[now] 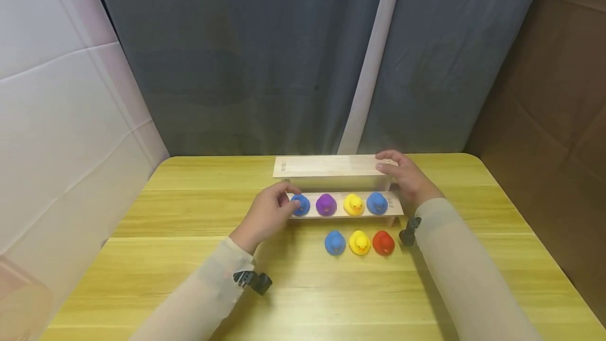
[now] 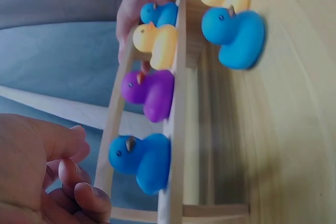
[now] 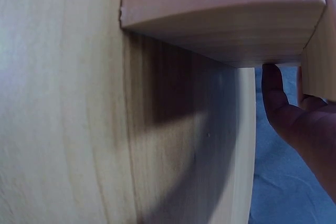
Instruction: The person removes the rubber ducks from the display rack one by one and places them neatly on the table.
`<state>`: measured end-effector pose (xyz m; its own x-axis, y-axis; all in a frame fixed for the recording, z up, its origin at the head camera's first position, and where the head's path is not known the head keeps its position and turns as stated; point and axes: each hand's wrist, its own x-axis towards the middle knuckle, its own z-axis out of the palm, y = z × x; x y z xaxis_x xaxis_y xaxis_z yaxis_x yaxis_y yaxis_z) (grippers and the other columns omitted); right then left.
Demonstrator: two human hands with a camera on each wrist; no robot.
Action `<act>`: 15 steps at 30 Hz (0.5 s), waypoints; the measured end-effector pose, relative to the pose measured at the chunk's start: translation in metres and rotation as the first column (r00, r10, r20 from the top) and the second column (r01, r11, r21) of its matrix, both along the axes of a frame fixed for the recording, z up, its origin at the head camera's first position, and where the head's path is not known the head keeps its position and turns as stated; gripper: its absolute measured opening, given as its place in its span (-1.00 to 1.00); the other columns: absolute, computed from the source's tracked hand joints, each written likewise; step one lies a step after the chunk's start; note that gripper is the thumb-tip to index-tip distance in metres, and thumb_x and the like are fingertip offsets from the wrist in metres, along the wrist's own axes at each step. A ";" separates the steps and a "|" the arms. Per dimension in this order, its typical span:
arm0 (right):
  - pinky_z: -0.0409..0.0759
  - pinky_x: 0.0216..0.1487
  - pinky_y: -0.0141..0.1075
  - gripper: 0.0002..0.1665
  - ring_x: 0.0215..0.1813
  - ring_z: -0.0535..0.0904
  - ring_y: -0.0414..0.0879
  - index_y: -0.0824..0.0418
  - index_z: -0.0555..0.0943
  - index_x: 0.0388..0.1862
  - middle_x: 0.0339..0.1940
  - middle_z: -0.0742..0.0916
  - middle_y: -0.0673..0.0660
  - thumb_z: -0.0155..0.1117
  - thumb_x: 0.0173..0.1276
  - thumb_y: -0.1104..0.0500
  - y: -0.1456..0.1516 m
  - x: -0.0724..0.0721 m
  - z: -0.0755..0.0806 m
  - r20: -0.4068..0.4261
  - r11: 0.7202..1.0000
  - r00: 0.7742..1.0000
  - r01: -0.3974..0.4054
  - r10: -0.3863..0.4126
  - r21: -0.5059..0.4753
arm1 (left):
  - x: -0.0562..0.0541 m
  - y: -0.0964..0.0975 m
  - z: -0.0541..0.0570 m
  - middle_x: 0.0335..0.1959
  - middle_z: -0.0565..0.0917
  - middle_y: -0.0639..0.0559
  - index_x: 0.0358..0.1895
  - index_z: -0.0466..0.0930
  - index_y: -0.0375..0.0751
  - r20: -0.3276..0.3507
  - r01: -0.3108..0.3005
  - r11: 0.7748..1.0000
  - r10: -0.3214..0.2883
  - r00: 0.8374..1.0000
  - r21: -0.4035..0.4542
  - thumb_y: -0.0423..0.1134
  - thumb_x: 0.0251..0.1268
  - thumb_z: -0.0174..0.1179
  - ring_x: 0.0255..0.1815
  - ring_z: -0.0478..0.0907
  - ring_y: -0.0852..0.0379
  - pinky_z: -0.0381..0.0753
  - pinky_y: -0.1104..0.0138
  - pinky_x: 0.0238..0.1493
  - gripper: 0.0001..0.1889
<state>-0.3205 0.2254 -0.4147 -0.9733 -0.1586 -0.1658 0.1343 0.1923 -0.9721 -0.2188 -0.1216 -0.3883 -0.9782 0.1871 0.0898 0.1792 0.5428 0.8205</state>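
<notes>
A two-level wooden rack (image 1: 331, 166) stands on the table. Four rubber ducks sit in a row on its lower shelf: a blue duck (image 2: 142, 161) at the left end, a purple duck (image 1: 326, 204), a yellow duck (image 1: 353, 204) and another blue duck (image 1: 377, 203) at the right end. My left hand (image 1: 272, 210) is beside the left-end blue duck, fingers loosely bent and holding nothing; the left wrist view shows a gap between them. With thumb and fingers on either side, my right hand (image 1: 408, 179) grips the right end of the upper shelf.
In front of the rack, a blue duck (image 1: 335, 242), a yellow duck (image 1: 360, 242) and a red duck (image 1: 383, 243) stand on the wooden table (image 1: 189, 214). A grey curtain (image 1: 236, 67) hangs behind the table, with a white wall covering (image 1: 61, 109) at left.
</notes>
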 end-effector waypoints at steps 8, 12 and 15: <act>0.16 0.61 0.31 -0.54 0.60 0.26 0.28 0.05 0.44 0.40 0.64 0.34 0.19 0.23 0.60 0.05 0.000 0.002 0.001 0.003 1.000 1.000 0.000 0.000 0.002 | -0.006 -0.001 -0.008 -0.51 0.46 0.02 0.12 0.68 -0.19 0.032 -0.011 1.000 0.011 0.999 0.004 -0.32 0.44 0.33 -0.55 0.38 0.13 0.42 0.35 -0.52 -0.75; 0.14 0.63 0.30 -0.51 0.62 0.24 0.26 0.04 0.43 0.42 0.65 0.34 0.16 0.23 0.60 0.03 -0.001 0.004 0.003 0.015 1.000 1.000 0.003 -0.003 0.009 | -0.007 -0.001 -0.009 -0.50 0.47 0.00 0.15 0.68 -0.19 0.045 -0.023 1.000 0.023 0.999 -0.006 -0.30 0.44 0.34 -0.55 0.39 0.12 0.44 0.32 -0.51 -0.73; 0.13 0.63 0.29 -0.49 0.61 0.25 0.26 0.07 0.41 0.44 0.64 0.35 0.16 0.23 0.60 0.05 -0.001 0.006 0.005 0.017 1.000 1.000 0.002 -0.003 0.007 | -0.008 -0.001 -0.010 -0.50 0.48 0.00 0.15 0.68 -0.18 0.056 -0.022 1.000 0.023 0.998 -0.019 -0.29 0.44 0.34 -0.54 0.39 0.12 0.44 0.32 -0.49 -0.72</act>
